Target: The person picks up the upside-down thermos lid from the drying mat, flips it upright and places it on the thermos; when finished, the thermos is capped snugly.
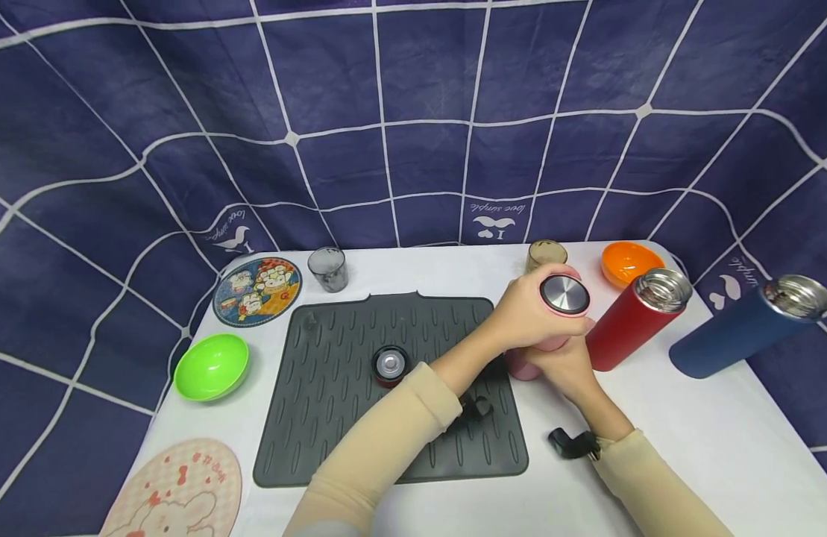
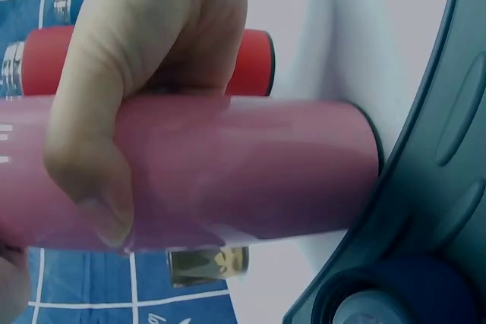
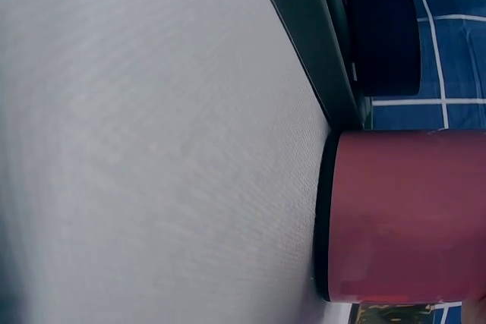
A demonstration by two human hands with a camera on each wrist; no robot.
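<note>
White table [image 1: 494, 507], glossy pink flask [image 2: 250, 172], round silver top [image 1: 564, 294], black base [image 3: 324, 218]

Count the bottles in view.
3: the pink bottle, gripped by the left hand and right hand; the red bottle, right of it; the blue bottle, farthest right.

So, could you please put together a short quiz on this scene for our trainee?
1. Which hand grips the pink bottle nearer its top?
2. True or false: the red bottle has a lid on.
3. Fill in the blank: a round cap lies on the ____.

Key:
1. The left hand.
2. False; its mouth is open.
3. Grey mat.
</note>
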